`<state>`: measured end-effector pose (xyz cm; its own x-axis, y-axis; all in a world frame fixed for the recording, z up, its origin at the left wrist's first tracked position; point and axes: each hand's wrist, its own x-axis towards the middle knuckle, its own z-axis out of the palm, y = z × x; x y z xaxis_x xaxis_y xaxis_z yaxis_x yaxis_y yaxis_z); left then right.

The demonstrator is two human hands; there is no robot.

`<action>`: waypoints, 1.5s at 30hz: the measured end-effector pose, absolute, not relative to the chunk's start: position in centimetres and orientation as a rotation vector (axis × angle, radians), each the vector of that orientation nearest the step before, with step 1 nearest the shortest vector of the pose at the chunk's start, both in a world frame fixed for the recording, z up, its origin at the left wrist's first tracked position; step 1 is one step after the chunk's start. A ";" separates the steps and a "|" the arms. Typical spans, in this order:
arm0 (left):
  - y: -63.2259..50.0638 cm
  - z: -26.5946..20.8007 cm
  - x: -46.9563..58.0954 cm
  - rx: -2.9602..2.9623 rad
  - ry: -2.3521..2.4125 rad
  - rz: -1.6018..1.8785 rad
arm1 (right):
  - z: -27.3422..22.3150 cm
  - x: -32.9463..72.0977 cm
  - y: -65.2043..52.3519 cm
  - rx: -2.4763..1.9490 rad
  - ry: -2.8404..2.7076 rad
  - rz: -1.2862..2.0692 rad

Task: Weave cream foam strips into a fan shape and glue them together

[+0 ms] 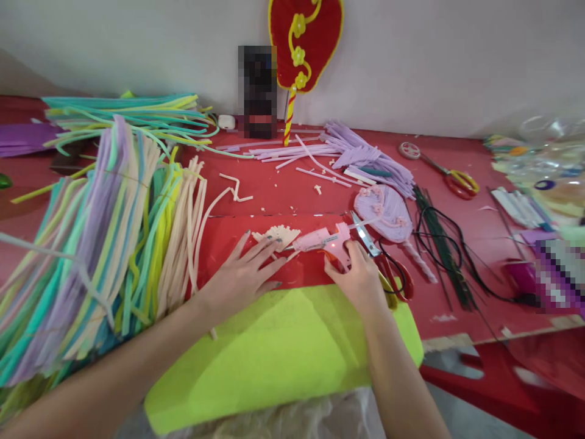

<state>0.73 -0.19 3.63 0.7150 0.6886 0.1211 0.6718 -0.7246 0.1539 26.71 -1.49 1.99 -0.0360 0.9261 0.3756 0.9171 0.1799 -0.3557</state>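
My right hand is wrapped round the handle of a pink hot glue gun, with a clear glue stick out of its back and the nozzle aimed left. Palm down, my left hand lies on the red tabletop with its fingers spread. Its fingertips touch the near side of a cream fan-shaped piece of pipe cleaners, which they partly cover. The gun's nozzle comes close to that piece; whether they touch I cannot tell. Scissors with red handles lie just beyond my right hand.
Bundles of coloured pipe cleaners fill the left side. A lilac fan, dark green stems and yellow-handled scissors lie right. A red fan stands by the wall. Yellow-green fabric covers the near edge.
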 end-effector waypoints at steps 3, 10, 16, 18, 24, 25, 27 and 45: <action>-0.2 3.6 0.7 2.815 1.125 0.245 | 2.0 26.7 -1.5 -1.727 -1.939 0.030; -0.2 3.6 0.8 2.824 1.117 0.277 | 1.9 26.7 -1.5 -1.737 -1.936 0.067; -0.2 3.7 0.8 2.827 1.120 0.276 | 1.9 26.7 -1.5 -1.753 -1.921 0.051; -0.2 3.7 0.8 2.831 1.118 0.260 | 1.9 26.7 -1.5 -1.759 -1.914 0.038; -0.2 3.5 0.6 2.822 1.119 0.256 | 2.1 26.8 -1.5 -1.772 -1.890 0.019; -0.2 3.5 0.6 2.822 1.117 0.262 | 2.1 26.8 -1.5 -1.776 -1.887 0.021; -0.2 3.5 0.6 2.824 1.114 0.276 | 2.0 26.8 -1.5 -1.784 -1.881 0.028; -0.2 3.5 0.7 2.841 1.107 0.266 | 1.4 27.6 -1.3 -1.824 -1.817 -0.023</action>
